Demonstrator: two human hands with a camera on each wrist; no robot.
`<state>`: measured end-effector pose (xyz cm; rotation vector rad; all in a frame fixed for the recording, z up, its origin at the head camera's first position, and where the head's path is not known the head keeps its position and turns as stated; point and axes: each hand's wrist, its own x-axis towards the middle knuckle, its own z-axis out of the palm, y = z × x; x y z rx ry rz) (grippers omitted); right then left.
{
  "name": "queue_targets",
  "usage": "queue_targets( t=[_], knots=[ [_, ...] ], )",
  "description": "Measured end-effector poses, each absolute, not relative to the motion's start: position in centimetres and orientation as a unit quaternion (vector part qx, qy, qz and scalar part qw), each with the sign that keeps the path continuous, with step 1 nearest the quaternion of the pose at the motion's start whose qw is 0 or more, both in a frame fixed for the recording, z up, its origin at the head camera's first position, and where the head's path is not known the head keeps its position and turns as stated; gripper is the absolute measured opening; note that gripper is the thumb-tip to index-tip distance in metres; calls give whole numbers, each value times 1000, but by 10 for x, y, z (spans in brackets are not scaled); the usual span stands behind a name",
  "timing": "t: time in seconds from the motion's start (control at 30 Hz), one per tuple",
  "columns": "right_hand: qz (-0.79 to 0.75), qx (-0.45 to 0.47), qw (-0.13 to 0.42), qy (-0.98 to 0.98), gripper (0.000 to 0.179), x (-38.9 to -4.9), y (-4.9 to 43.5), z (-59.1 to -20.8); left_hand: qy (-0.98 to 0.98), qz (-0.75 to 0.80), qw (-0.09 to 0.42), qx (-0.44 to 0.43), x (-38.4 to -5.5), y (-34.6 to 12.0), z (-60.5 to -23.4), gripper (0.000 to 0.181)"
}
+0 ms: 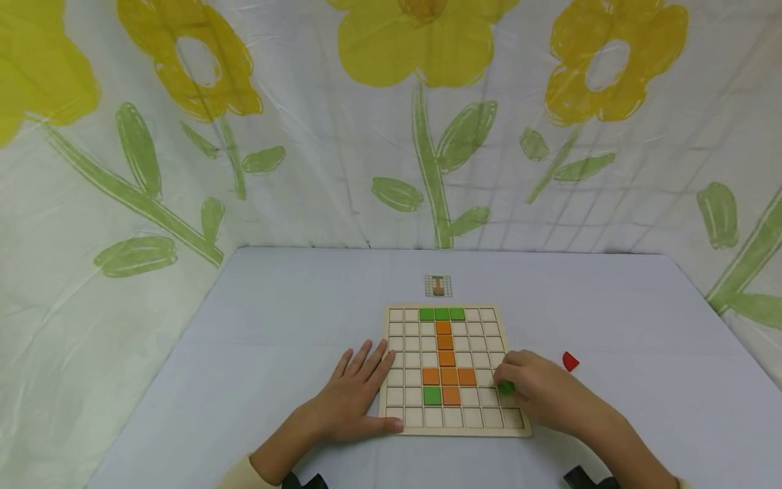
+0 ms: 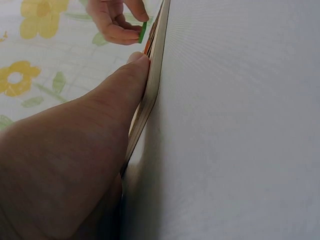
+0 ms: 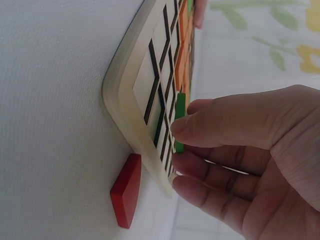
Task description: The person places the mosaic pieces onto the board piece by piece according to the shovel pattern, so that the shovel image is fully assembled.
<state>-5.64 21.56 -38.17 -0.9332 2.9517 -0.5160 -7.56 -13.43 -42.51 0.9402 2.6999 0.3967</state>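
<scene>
A wooden grid board (image 1: 412,415) lies on the table, with orange and green square tiles set in some of its cells. Fingers spread, my left hand (image 1: 354,401) rests along the board's left edge, the thumb at its near left corner. Over the right side of the board, my right hand (image 1: 544,390) pinches a green square tile (image 3: 180,120) between thumb and fingers. That tile stands on edge, raised above the cells in the right wrist view. One green tile (image 1: 432,395) sits in a lower row beside an orange tile (image 1: 451,395); three more greens line the top row.
A red wedge-shaped piece (image 1: 570,361) lies on the table right of the board, near my right hand. Beyond the board's far edge is a small picture card (image 1: 438,286) showing a similar grid. A curtain with yellow flowers (image 1: 305,170) hangs behind the table.
</scene>
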Motion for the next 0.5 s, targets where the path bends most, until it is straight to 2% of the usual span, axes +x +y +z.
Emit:
queue_targets(
  t=[0.2,0.5],
  knots=[
    [-165,-303,13,939,30,-58,208,-381,929,135,130,321,-75,-134,-426,109],
    [-166,-342,-15,925,31,-59,197,-382,928,138,130,321,-75,-134,-424,109]
  ],
)
